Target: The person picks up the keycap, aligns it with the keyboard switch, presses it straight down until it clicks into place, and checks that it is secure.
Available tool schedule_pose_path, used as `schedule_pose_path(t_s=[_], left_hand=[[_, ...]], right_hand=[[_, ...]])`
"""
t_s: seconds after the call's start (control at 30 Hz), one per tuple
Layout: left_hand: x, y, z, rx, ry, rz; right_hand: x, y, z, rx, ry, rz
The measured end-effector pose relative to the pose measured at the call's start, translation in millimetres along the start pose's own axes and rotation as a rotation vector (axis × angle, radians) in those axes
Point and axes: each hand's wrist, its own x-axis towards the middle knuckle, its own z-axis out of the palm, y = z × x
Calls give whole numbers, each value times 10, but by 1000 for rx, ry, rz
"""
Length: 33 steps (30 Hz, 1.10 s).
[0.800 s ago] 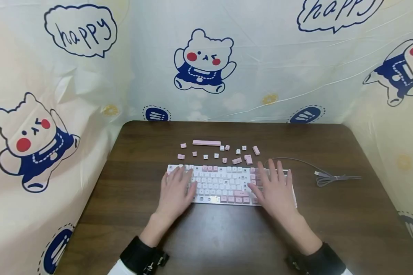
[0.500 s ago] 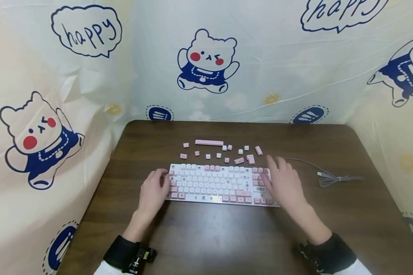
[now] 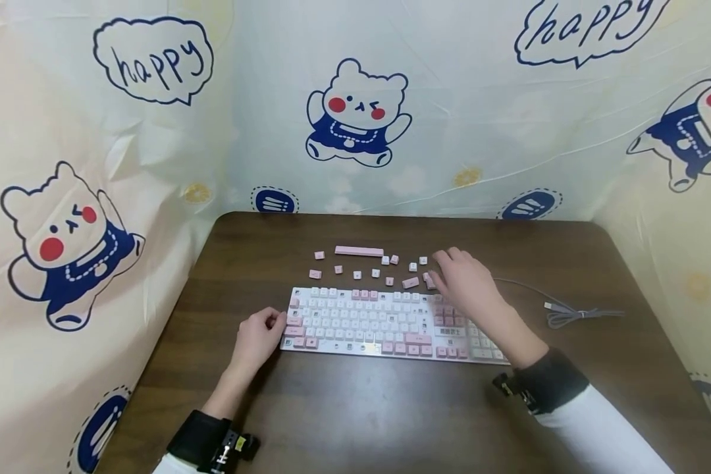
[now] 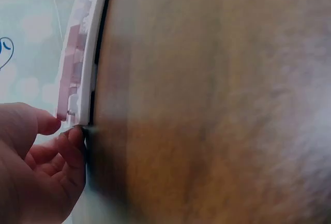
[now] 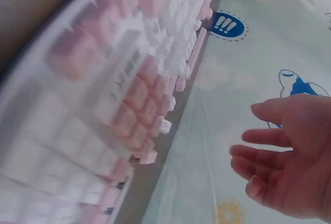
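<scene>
A white and pink keyboard [image 3: 361, 322] lies on the table, with some bare switch spots among its keys. At its left end, my left hand [image 3: 257, 339] has curled fingers, and thumb and fingertips hold the edge; the left wrist view shows this hand [image 4: 46, 157] at the keyboard's end [image 4: 77, 94]. My right hand [image 3: 465, 280] hovers beyond the keyboard's upper right, by the loose pink and white keycaps [image 3: 411, 282]. Its fingers look loosely bent and hold nothing in the right wrist view, where the hand [image 5: 295, 157] is apart from the keys.
Loose keycaps lie scattered behind the keyboard, with a long pink spacebar [image 3: 359, 251] among them. A bundled grey USB cable [image 3: 577, 315] lies to the right on the brown table [image 3: 355, 408]. A patterned curtain [image 3: 480, 105] surrounds the table's back and sides.
My left hand has gone from the top of the keys to the keyboard's left edge. My right hand has lifted off the right-hand keys and moved up and away, towards the loose keycaps.
</scene>
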Motion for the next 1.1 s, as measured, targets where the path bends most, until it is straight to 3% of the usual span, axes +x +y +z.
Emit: schedule_pose_path(t_s=[0.33, 0.57, 0.8, 1.1], left_hand=[[109, -85, -51, -119, -132, -73], [104, -62, -71, -173, -172, -97], [69, -27, -63, -186, -167, -74], [58, -63, -49, -186, -136, -94]], right_hand=[[732, -124, 164, -12, -103, -83], [1124, -225, 347, 41, -207, -156], [1367, -264, 530, 70, -314, -191], [1632, -323, 792, 75, -411, -191]])
